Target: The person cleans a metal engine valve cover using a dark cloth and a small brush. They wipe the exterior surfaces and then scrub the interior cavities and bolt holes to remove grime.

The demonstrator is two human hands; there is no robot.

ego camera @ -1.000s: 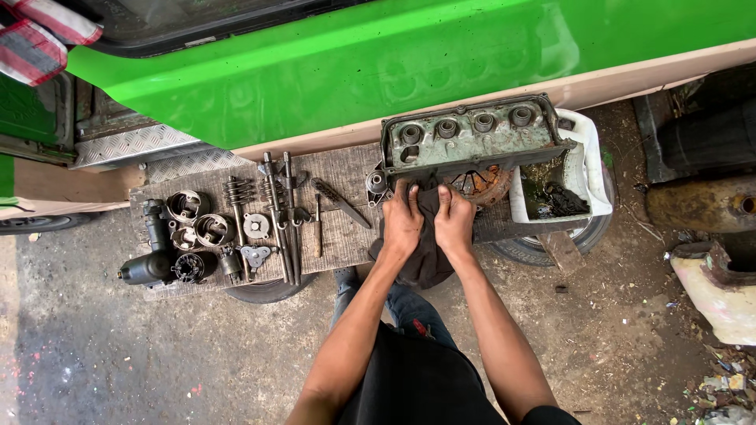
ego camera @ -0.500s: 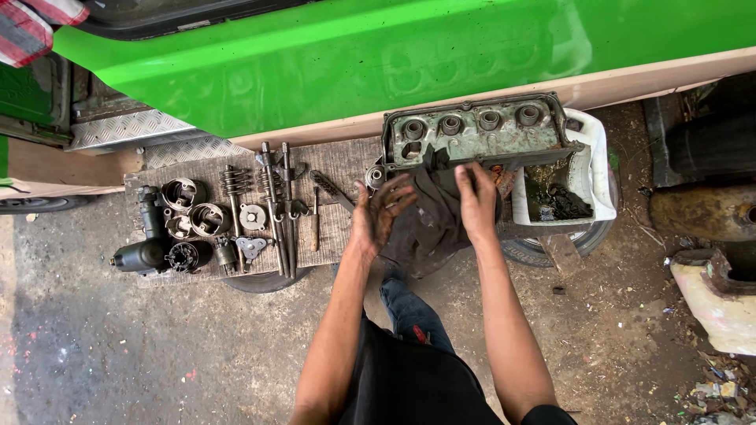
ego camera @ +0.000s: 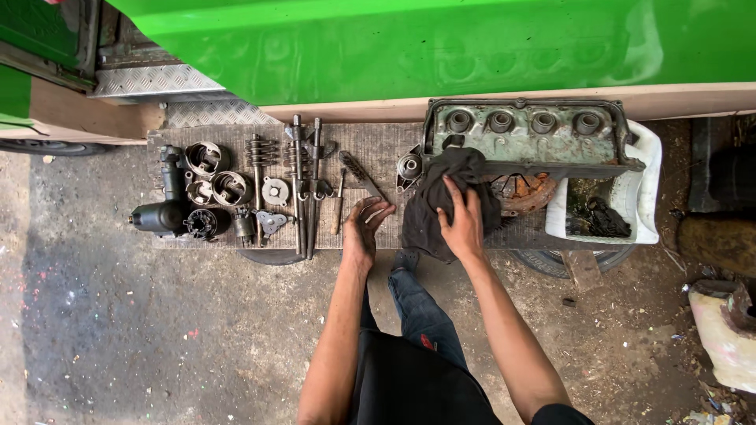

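Fingers (ego camera: 459, 206) of the right hand (ego camera: 463, 224) are spread and pressed flat onto a dark rag (ego camera: 449, 201); nothing is clamped. Fingers of the left hand (ego camera: 364, 228) are held apart and loosely curled, palm turned up, resting on the bench (ego camera: 378, 145) just left of the rag, nothing held.

Rag: black-grey, crumpled, greasy in look; draped from the lower edge of a cylinder head (ego camera: 524, 134) down over the front edge of the bench. Cylinder head: pale grey-green, grimy, four round ports in a row, set at the right part of the bench. A rusty round part (ego camera: 524, 193) is seen just beneath it.

Bench: a worn grey board. Laid out at its left: pistons (ego camera: 216, 177), springs (ego camera: 258, 149), long rods (ego camera: 303, 185), a dark motor-like unit (ego camera: 161, 212). A white tub (ego camera: 642, 197) of dark scraps stands at the right end.

Surroundings: green vehicle body (ego camera: 409, 47) behind the bench; stained concrete floor (ego camera: 157, 330); a tyre (ego camera: 579, 260) partly seen under the tub
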